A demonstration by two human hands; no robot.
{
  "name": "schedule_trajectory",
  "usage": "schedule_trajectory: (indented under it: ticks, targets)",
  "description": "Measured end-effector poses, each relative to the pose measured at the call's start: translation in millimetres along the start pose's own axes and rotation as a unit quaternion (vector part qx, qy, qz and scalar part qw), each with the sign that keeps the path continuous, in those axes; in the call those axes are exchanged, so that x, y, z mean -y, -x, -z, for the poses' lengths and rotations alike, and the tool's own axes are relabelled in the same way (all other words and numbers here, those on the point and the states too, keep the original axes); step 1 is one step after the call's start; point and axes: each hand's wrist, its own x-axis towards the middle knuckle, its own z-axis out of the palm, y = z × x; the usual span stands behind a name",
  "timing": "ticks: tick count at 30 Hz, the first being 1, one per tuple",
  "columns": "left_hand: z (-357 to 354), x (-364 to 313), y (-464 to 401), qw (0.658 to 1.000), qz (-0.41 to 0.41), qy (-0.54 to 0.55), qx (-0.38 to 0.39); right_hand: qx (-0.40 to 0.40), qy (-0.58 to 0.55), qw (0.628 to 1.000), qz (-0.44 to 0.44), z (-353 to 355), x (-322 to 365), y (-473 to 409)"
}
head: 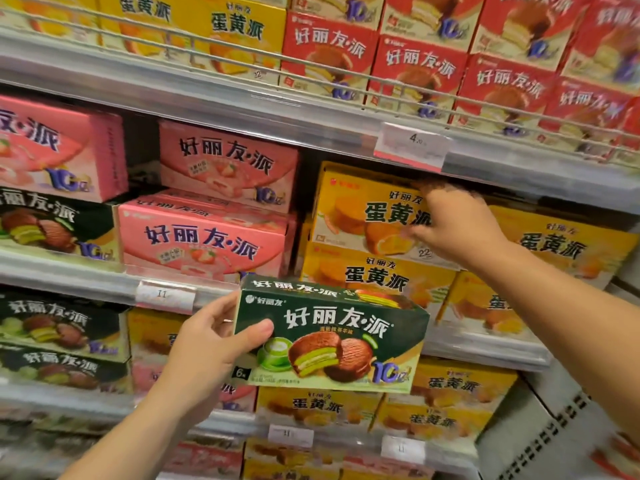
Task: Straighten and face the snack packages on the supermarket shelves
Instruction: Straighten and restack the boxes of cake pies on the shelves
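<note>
Green box in left hand

Hands: two. Green box in hand: one. Price tags: five.

Green box: held off shelf, front facing out, slightly tilted, right end lower. Yellow box: top of stack, middle shelf, front facing out, skewed against box below.
</note>
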Motion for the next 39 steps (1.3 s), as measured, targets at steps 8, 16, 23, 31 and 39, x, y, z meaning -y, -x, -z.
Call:
schedule_trajectory:
  ticks: [8,16,23,31,39]
  targets:
    - [8.5,-1.0,2.0,0.999,-0.016,-0.03,-0.015,0.041,-0.012,0.999,-0.027,-7.1,0.4,-8.9]
    - [25.0,-7.5,9.3,0.995,-0.017,-0.099,-0.024,-0.012,-0.31,0.918,0.247,-23.6,65.1,58.0]
    - [81.6,-38.7,43.6,0.986,-0.04,-0.13,-0.094,0.154,-0.266,0.896,0.321,-36.6,140.4,51.5]
    - [192.5,-76.2,72.4,0.972,-0.069,-0.152,-0.163,0.146,-0.275,0.873,0.376,-7.3,269.8,24.9]
    - [350.1,-92.3,64.9,0.985,0.011,-0.126,-0.121,0.167,-0.237,0.895,0.34,7.8,408.9,9.8]
